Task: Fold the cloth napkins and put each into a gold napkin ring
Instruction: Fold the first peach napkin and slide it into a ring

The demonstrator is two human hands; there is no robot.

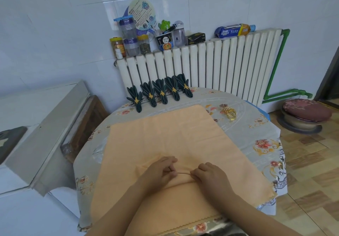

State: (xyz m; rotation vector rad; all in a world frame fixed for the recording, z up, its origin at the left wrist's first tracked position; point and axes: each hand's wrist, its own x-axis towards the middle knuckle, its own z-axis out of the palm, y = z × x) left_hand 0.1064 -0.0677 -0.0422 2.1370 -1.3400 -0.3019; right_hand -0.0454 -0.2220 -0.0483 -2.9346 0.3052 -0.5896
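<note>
Both hands [183, 173] pinching a fold — orange napkin [165, 140] beneath

**What the view keeps out of sight**

Both forearms run off the bottom edge. The near hem of the large peach cloth napkin [165, 140] and the near rim of the round floral-covered worktop [256, 131] are cut off there too. The fingertips of the left hand [161, 171] and right hand [211, 177] tuck into a raised fold, hiding them. The small gold wire napkin rings [230, 113] overlap, so their count cannot be told. Jar labels on the white ribbed radiator [211, 66] are too small to read.
</note>
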